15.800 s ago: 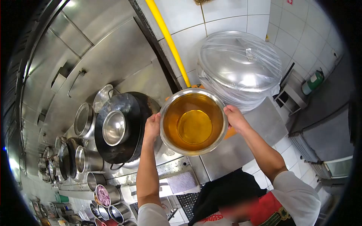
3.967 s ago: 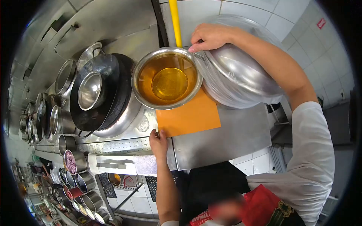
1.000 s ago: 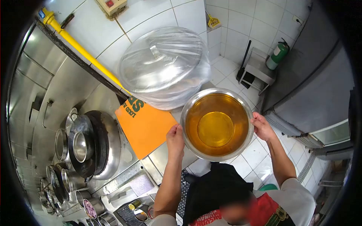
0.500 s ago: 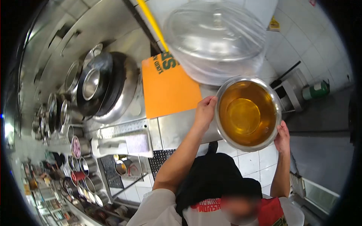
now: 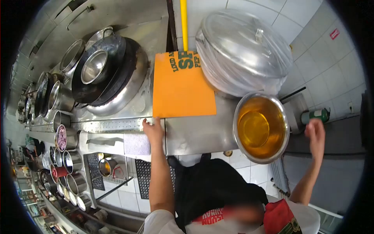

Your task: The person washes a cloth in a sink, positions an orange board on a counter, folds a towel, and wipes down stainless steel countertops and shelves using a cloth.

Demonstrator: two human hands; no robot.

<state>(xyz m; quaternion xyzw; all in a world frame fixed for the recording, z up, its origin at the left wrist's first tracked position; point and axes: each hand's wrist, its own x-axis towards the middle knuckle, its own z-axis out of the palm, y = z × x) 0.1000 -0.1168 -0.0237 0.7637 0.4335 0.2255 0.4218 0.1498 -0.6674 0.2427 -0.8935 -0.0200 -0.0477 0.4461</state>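
The steel bowl [image 5: 261,127] of clear amber liquid is now sitting at the right end of the stainless-steel desk [image 5: 194,134], just beside a large lidded pot [image 5: 243,43]; whether the two are touching is hard to tell. Half a second earlier both hands were gripping its rim; now neither is holding it. The liquid is lying toward the bowl's near side in this view, and its round base is showing through.

The right hand [image 5: 316,134] is hanging to the right of the bowl, well clear of the rim, its fingers loosely bent and pinching nothing. The left hand [image 5: 154,128] has moved across to the near left corner of an orange sheet [image 5: 183,91], its forearm reaching straight forward, palm down. Its fingers are spread and holding nothing; contact with the sheet's edge is unclear.

The flat, smooth sheet is bearing dark green lettering along its far edge, between the wrapped pot and a blackened wok [image 5: 117,50]. Crinkled clear plastic is covering the pot's dull metal. A small shiny bowl [image 5: 94,66] is resting inside the wok, a yellow pipe [image 5: 184,25] is rising behind the sheet, and a folded, nubbly pale cloth [image 5: 136,144] is lying near the left forearm.
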